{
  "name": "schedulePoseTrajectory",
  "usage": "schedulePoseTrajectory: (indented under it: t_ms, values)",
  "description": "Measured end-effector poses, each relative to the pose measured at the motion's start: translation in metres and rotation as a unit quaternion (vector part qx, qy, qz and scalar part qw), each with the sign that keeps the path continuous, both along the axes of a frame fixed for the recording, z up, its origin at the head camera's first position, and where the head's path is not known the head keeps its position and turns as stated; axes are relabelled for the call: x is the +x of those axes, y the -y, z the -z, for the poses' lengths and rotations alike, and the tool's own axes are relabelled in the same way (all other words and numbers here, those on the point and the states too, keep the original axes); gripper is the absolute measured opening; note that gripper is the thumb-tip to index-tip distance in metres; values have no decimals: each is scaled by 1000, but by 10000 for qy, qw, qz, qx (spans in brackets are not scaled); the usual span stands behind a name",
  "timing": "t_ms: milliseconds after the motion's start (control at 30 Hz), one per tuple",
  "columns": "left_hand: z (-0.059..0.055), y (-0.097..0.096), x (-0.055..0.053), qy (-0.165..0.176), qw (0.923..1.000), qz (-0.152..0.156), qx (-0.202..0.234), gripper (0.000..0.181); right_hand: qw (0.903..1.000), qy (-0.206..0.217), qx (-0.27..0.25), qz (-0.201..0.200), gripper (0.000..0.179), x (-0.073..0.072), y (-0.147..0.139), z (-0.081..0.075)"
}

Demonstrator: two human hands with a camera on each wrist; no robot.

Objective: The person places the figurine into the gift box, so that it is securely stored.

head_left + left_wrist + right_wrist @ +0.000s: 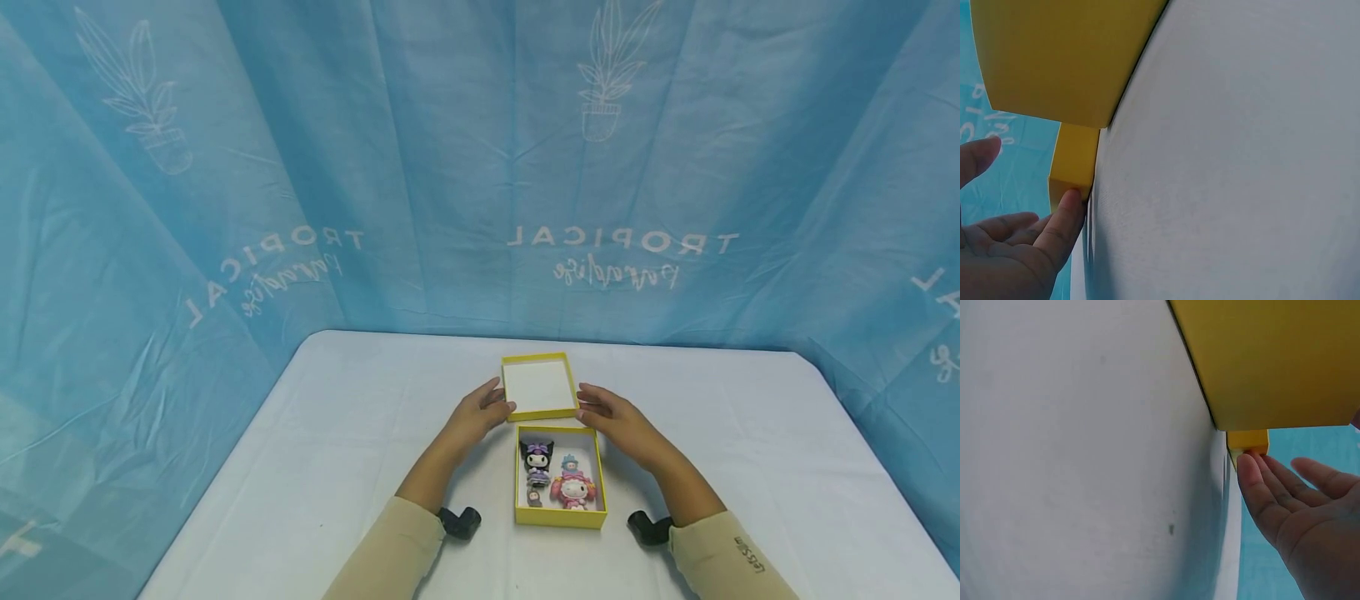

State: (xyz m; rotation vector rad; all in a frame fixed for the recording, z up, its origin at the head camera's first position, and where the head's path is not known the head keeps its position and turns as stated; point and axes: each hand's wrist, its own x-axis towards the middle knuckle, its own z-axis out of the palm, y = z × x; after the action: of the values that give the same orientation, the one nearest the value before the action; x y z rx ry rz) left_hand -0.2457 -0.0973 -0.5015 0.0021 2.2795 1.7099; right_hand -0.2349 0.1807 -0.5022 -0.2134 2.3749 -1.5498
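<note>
A yellow box lid (537, 387) lies with its white inside up, just behind an open yellow box (561, 518). My left hand (477, 414) is at the lid's left side, with a fingertip against its yellow wall (1074, 156) and the thumb apart from it. On the other side, my right hand (617, 423) has its fingertips at the lid's right edge, fingers extended. Inside the box are a black-and-purple figurine (537, 460), a pink figurine (576, 492), a small blue-topped figurine (570, 465) and a tiny greyish figurine (534, 497).
Under everything spreads a white-covered table (300, 467). Blue printed curtains (450, 183) hang behind it and along both sides. Black wrist devices (460, 523) stick out from both sleeves, on either side of the box.
</note>
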Motion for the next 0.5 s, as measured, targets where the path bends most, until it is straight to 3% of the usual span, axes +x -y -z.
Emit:
schedulePoseTrajectory:
  t_ms: [267, 500]
  values:
    - [3, -1, 0, -36, 9999, 73, 119, 80, 9999, 71, 35, 139, 83, 0, 0, 3]
    - [-1, -4, 3, -48, 9999, 30, 121, 77, 9996, 23, -103, 257, 77, 5, 0, 0]
